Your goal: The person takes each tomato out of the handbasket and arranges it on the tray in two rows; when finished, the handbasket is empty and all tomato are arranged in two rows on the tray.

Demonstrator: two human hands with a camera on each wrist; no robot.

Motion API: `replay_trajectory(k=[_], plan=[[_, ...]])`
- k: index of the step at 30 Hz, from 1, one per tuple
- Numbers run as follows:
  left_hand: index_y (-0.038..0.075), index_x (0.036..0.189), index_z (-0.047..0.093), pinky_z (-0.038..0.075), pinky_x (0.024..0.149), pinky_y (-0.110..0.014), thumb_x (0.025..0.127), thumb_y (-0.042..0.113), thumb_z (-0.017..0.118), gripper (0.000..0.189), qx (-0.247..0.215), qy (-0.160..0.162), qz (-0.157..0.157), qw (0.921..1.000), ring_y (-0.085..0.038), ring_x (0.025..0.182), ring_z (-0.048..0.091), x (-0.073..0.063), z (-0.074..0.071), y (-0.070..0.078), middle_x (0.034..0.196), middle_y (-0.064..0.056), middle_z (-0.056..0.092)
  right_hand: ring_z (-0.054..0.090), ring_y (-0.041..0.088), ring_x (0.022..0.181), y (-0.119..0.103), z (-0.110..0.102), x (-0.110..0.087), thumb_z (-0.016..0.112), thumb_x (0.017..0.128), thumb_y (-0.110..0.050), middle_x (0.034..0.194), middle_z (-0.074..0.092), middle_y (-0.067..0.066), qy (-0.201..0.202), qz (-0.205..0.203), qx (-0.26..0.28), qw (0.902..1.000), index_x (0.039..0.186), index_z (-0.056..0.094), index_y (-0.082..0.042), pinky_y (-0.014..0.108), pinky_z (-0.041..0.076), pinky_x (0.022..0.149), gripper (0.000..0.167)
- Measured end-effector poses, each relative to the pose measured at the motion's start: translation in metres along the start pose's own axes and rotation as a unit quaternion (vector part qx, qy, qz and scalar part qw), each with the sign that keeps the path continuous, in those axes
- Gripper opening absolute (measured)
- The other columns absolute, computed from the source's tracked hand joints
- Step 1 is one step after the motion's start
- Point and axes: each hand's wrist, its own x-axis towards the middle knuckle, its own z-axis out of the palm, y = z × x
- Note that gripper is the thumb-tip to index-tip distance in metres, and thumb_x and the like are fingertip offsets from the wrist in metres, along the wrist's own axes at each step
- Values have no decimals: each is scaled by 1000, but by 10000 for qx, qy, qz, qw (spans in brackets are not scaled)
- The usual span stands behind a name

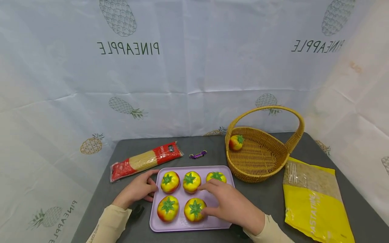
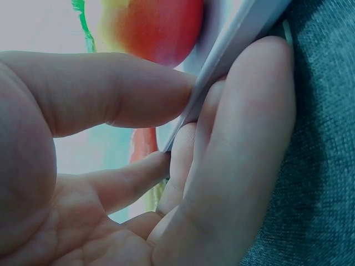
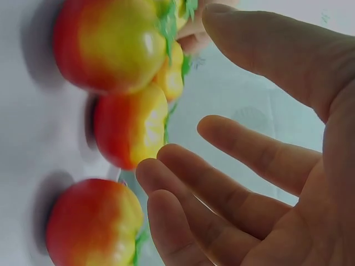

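A lilac tray [image 1: 170, 226] holds several yellow-and-red tomato-like fruits with green leafy tops, three in the back row and two in front. My left hand [image 1: 138, 189] pinches the tray's left edge; in the left wrist view the thumb lies on the upper side and fingers are under the rim. Over the tray's right half hovers my right hand [image 1: 232, 204], fingers spread and holding nothing. Its thumb overlaps the front right fruit [image 1: 193, 207], while its fingertips are by the back middle fruit [image 1: 191, 180]. The right wrist view shows this palm facing the fruits [image 3: 105, 44].
Behind the tray on the right stands a wicker basket [image 1: 267, 152] with a tall handle and one similar fruit [image 1: 236, 142] inside. A yellow pasta bag [image 1: 316, 202] lies at right, a red spaghetti pack [image 1: 146, 161] at back left, and a purple-wrapped candy [image 1: 198, 155] behind the tray.
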Motion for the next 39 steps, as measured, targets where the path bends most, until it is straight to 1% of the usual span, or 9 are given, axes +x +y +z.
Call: replay_trajectory(k=[6, 12, 15, 19, 21, 25, 30, 35, 39], plan=[[14, 160, 49, 68, 66, -37, 93, 12, 78, 73, 15, 36, -55, 10000, -26, 77, 69, 1, 1, 0, 100, -13, 62, 68, 14, 110, 7, -13, -3, 90, 87, -43, 127, 72, -2, 303, -61, 30, 9995, 138, 71, -23, 39, 63, 98, 57], [13, 159, 49, 68, 65, -39, 92, 12, 78, 73, -27, 30, 4, 10000, -26, 75, 68, 1, 1, 0, 98, -13, 62, 69, 17, 109, 27, -37, -7, 89, 88, -43, 128, 73, -4, 707, 190, 417, 9964, 138, 71, -24, 35, 64, 92, 56], [12, 159, 49, 68, 65, -39, 92, 12, 78, 73, -31, 9, 42, 10000, -25, 75, 68, 0, 1, 1, 98, -13, 62, 70, 19, 110, 42, -58, -8, 89, 90, -36, 128, 74, -3, 959, 282, 507, 9937, 138, 70, -23, 39, 64, 91, 54], [13, 159, 49, 68, 65, -39, 92, 12, 77, 73, 1, 43, 47, 10000, -25, 74, 68, 0, 1, 1, 97, -13, 62, 72, 24, 116, 68, -87, -5, 88, 90, -34, 133, 74, 2, 1217, 399, 760, 9889, 140, 70, -21, 50, 62, 100, 55], [12, 160, 49, 68, 65, -39, 92, 12, 77, 74, 30, 43, 51, 10000, -25, 73, 68, -1, 1, 1, 97, -13, 62, 71, 27, 119, 82, -100, -2, 89, 90, -35, 133, 75, 3, 1298, 555, 956, 9854, 141, 70, -21, 51, 61, 103, 56], [12, 160, 49, 68, 66, -39, 92, 12, 78, 74, 44, 20, -4, 10000, -25, 74, 69, -1, 1, 0, 97, -13, 62, 70, 32, 125, 110, -121, 4, 87, 91, -35, 137, 72, 10, 1310, 812, 1209, 9806, 145, 66, -17, 50, 62, 104, 61], [12, 160, 48, 68, 66, -39, 92, 12, 77, 73, 10, 52, -43, 10000, -25, 77, 69, -1, 1, -2, 98, -13, 62, 66, 33, 133, 136, -137, 17, 85, 92, -43, 149, 66, 14, 1113, 1080, 1382, 9782, 152, 59, -18, 55, 58, 109, 70], [12, 160, 49, 68, 66, -39, 92, 11, 76, 73, -20, 65, -30, 10000, -25, 77, 69, 0, 2, -2, 98, -14, 63, 63, 35, 138, 159, -140, 27, 84, 94, -41, 155, 61, 14, 891, 1188, 1627, 9754, 156, 55, -13, 56, 56, 112, 74], [13, 159, 49, 68, 66, -39, 91, 11, 77, 73, -35, 78, -67, 9999, -25, 76, 69, 1, 2, -1, 98, -14, 63, 61, 38, 140, 174, -139, 34, 84, 94, -36, 156, 61, 15, 834, 1299, 1754, 9723, 156, 55, -11, 55, 57, 112, 74]])
